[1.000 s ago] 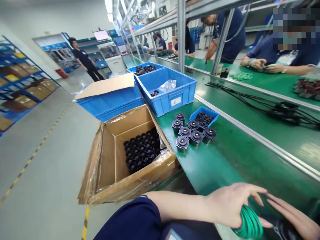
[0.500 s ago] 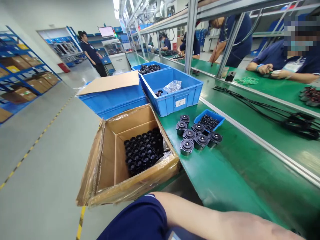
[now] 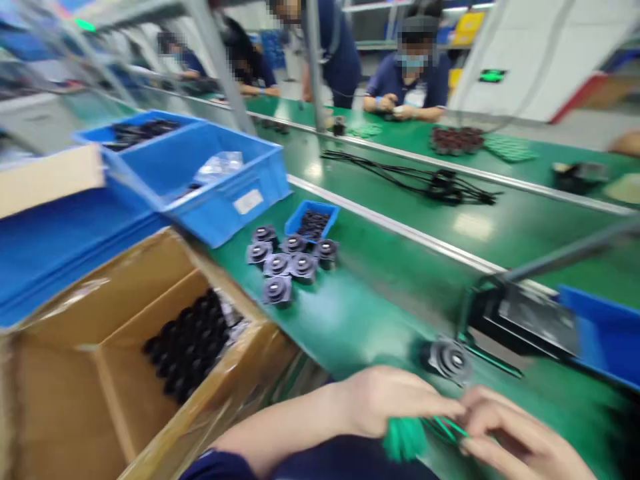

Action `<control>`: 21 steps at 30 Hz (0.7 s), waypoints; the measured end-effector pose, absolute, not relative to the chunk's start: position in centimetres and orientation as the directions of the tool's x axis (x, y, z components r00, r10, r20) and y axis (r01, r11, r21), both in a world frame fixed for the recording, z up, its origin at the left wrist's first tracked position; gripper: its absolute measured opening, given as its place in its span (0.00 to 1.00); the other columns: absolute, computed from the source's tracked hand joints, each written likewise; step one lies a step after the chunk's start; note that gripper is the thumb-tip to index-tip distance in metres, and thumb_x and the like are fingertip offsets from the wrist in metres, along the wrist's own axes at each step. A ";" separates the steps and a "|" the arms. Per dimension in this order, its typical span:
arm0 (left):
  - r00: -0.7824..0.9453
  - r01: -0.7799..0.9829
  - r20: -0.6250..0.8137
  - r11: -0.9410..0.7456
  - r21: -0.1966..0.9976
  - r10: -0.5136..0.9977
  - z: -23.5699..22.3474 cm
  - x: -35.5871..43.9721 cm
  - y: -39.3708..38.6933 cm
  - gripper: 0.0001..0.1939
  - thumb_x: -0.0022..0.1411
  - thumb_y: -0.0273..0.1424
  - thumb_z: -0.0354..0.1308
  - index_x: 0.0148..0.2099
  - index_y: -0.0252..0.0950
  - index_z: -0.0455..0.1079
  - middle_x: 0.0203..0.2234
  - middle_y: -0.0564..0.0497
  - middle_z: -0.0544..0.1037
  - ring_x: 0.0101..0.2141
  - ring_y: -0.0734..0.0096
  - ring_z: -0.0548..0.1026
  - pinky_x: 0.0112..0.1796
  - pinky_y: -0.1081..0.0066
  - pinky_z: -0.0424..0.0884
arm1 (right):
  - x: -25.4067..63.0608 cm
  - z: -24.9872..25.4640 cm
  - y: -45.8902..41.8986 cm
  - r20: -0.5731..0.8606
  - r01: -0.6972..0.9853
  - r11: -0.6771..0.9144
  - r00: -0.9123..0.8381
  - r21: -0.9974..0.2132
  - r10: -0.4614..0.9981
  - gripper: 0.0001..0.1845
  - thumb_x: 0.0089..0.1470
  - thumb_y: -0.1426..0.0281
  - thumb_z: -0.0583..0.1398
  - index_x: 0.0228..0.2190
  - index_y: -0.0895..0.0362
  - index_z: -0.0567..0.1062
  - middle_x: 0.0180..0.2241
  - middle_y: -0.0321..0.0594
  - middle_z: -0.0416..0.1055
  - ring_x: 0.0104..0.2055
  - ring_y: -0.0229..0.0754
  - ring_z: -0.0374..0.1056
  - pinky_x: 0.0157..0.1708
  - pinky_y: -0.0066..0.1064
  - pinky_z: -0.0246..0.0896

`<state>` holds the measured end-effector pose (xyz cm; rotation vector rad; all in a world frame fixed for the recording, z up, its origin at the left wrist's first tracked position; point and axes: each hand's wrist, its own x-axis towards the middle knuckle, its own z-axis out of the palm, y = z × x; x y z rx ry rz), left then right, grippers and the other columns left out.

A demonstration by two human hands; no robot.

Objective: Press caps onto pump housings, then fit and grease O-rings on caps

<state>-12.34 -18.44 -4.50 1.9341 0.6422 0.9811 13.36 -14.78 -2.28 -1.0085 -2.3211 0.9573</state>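
Observation:
My left hand (image 3: 400,400) is closed round a bunch of thin green bands (image 3: 405,439), which hangs below the palm. My right hand (image 3: 520,433) is closed, its fingertips pinching thin green strands stretched between both hands. Blur hides whether these are rings or loose lengths. Just beyond my hands, a black round housing (image 3: 450,360) lies tilted on the green bench (image 3: 360,327). Farther left, several similar black housings (image 3: 277,265) stand upright in a cluster. A small blue bin (image 3: 334,220) of little black parts sits behind them.
An open cardboard box (image 3: 115,393) of black cups stands at left, before a larger blue bin (image 3: 270,180). At right are a dark fixture with a green frame (image 3: 465,313) and another blue bin (image 3: 610,340). Black cables (image 3: 400,177) lie across the bench; co-workers sit opposite.
My view has swung right and down. Both hands now show with green bands between them; before, only one blurred arm and hand reached along the bottom edge. The tilted housing and fixture have come into view.

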 end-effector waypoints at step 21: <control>0.425 0.294 0.411 -0.553 0.780 0.807 -7.5 -9.9 -11.4 0.07 0.68 0.31 0.56 0.41 0.34 0.73 0.39 0.45 0.77 0.40 0.69 0.78 0.42 0.71 0.78 | 13.8 -5.0 -10.9 0.296 0.443 0.513 -0.470 -0.735 0.831 0.06 0.59 0.67 0.62 0.33 0.57 0.72 0.34 0.38 0.68 0.38 0.33 0.66 0.38 0.24 0.65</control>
